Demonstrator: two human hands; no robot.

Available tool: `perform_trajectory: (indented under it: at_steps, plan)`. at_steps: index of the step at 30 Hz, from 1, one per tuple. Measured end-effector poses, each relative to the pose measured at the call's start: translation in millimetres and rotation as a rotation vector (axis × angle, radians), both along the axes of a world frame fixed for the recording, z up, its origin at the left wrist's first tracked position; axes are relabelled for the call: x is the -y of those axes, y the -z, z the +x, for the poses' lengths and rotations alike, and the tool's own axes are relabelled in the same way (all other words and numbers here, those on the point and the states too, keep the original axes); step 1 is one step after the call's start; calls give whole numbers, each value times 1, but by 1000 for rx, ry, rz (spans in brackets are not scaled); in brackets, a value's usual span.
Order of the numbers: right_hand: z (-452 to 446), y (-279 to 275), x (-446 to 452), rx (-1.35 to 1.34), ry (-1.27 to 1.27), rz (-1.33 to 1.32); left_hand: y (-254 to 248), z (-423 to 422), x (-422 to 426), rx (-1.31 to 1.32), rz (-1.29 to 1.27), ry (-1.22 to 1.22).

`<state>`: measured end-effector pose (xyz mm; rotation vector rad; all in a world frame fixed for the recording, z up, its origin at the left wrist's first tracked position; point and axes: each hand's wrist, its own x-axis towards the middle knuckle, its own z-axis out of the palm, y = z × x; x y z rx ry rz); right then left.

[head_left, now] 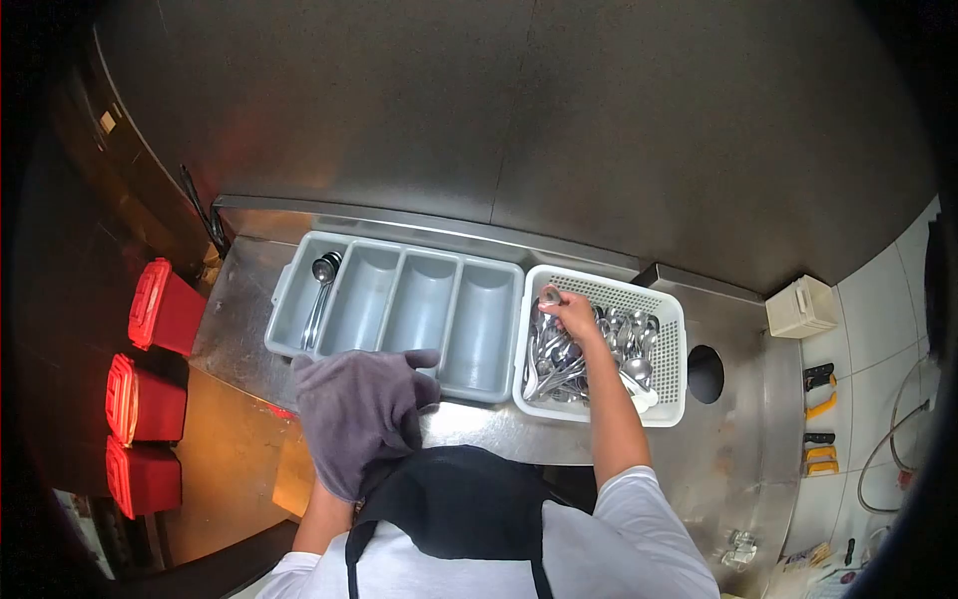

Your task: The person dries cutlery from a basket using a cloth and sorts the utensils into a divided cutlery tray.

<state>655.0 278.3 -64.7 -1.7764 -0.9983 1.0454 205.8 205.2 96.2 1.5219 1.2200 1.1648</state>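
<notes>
Apron (469, 499): black, over a white shirt (639, 514).
Right hand (573, 314): fingers closed on the rounded end of an apparent spoon (550, 296), over the basket (680, 369).
Left hand: covered by a purple-grey cloth (359, 409); grip cannot be told.
Basket contents: loose heap of mixed cutlery (637, 347).
Tray (479, 393): grey, four compartments, just beside the basket; grouped spoons (324, 268) visible in the leftmost only.
Progress: judged early; few pieces grouped, most left loose.
Tabletop (479, 427): metal, bearing both containers.

Purple-grey cloth (361, 411); red bins (146, 399); white basket (676, 371).
</notes>
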Motion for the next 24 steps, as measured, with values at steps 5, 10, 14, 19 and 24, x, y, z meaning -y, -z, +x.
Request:
perform_trajectory:
  at_steps: [5,10,14,19,24]
  plan:
    - [-2,-44,11,101,36,99,2,6,0,-10,3,19]
    - [14,-97,35,466,188,533,4,17,-1,-30,9,71]
    - [40,-151,69,478,377,522,5,26,1,-52,10,129]
    - [98,-144,107,402,506,382,8,32,2,-68,6,168]
    - [104,-138,145,257,531,295,11,36,2,-119,29,195]
